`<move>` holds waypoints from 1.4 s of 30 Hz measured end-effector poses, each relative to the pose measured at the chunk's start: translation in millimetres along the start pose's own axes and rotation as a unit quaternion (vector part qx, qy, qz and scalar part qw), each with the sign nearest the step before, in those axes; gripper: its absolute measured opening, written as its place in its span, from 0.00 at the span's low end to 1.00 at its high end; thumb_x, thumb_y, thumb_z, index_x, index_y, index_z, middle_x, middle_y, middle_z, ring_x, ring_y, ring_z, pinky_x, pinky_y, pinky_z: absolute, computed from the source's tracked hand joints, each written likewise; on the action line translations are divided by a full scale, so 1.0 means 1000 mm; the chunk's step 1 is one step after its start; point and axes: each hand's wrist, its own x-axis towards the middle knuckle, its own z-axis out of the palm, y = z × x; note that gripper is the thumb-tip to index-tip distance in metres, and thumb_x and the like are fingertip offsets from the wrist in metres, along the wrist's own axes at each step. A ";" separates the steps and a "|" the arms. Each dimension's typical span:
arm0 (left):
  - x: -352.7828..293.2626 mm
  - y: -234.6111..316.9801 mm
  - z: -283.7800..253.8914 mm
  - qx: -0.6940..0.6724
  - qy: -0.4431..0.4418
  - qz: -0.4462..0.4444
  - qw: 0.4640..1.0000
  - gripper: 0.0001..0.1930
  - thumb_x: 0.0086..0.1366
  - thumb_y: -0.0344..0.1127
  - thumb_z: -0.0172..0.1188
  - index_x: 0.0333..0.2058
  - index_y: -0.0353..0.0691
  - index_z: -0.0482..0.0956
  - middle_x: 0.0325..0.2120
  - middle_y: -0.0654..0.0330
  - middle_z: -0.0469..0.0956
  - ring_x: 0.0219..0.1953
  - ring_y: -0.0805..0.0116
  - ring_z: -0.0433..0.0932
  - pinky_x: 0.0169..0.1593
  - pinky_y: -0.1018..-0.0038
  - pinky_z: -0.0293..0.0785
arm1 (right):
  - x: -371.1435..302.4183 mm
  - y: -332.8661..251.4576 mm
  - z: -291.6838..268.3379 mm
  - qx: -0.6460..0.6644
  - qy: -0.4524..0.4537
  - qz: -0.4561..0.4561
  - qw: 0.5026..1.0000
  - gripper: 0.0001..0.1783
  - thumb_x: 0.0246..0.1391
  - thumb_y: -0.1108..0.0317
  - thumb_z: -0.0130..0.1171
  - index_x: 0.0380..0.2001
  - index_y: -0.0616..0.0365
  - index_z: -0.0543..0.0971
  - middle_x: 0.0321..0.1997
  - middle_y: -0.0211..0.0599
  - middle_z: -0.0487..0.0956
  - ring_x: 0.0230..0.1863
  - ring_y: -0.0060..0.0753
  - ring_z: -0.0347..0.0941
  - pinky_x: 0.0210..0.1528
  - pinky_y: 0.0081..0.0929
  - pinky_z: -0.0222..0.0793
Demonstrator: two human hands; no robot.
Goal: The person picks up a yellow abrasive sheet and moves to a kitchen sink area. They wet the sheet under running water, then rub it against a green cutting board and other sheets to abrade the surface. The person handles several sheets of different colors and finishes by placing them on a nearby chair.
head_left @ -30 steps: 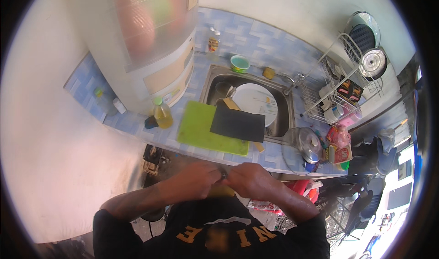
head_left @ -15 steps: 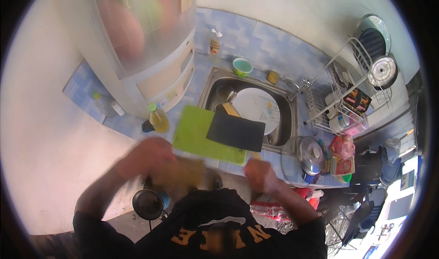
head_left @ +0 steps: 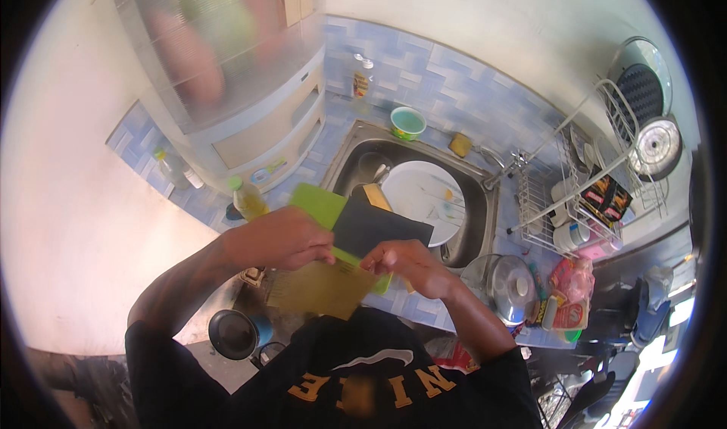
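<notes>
Yellowish flat sheet point(head_left: 322, 289), blurred, is held above the desk point(head_left: 424, 308) edge: left hand point(head_left: 280, 238) fingers closed on its top, right hand point(head_left: 405, 261) fingers pinching its right corner. Green cutting board point(head_left: 318, 203) and black board point(head_left: 371, 230) lie behind. Red-pink packet point(head_left: 569, 293) lies right, beside steel lid point(head_left: 506, 281).

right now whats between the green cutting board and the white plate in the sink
In the head view, a black board lies between them, overlapping the green cutting board and reaching over the sink edge toward the white plate.
</notes>
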 end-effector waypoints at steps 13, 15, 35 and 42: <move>-0.016 -0.059 0.019 -0.086 0.142 -0.288 0.943 0.19 0.61 0.43 0.72 0.46 0.40 0.82 0.31 0.53 0.85 0.31 0.66 0.86 0.38 0.69 0.80 | -0.004 0.073 -0.082 0.050 0.122 0.139 0.982 0.30 0.75 0.46 0.44 0.52 0.64 0.81 0.41 0.29 0.84 0.39 0.18 0.76 0.42 0.23 0.74; 0.013 -0.034 0.072 -0.172 0.231 -0.219 0.932 0.37 0.64 0.33 0.70 0.68 0.42 0.60 0.39 0.57 0.82 0.38 0.72 0.82 0.40 0.74 0.80 | 0.015 0.096 -0.062 -0.016 0.109 0.149 0.983 0.32 0.74 0.43 0.43 0.47 0.64 0.81 0.41 0.34 0.83 0.43 0.26 0.79 0.47 0.30 0.73; 0.002 -0.067 0.167 0.080 0.004 -0.266 0.961 0.66 0.40 0.63 0.80 0.72 0.35 0.55 0.74 0.37 0.47 0.76 0.34 0.45 0.76 0.43 0.45 | -0.063 0.103 -0.035 -0.446 0.111 0.129 0.879 0.55 0.43 0.74 0.70 0.75 0.51 0.55 0.73 0.61 0.55 0.65 0.67 0.67 0.64 0.50 0.71; -0.012 -0.047 0.182 0.124 0.088 -0.299 0.942 0.61 0.43 0.58 0.80 0.70 0.35 0.59 0.73 0.37 0.47 0.74 0.30 0.49 0.74 0.40 0.48 | -0.070 0.127 -0.065 -0.488 0.220 0.076 0.841 0.52 0.43 0.86 0.53 0.75 0.59 0.54 0.72 0.60 0.56 0.63 0.73 0.67 0.64 0.49 0.69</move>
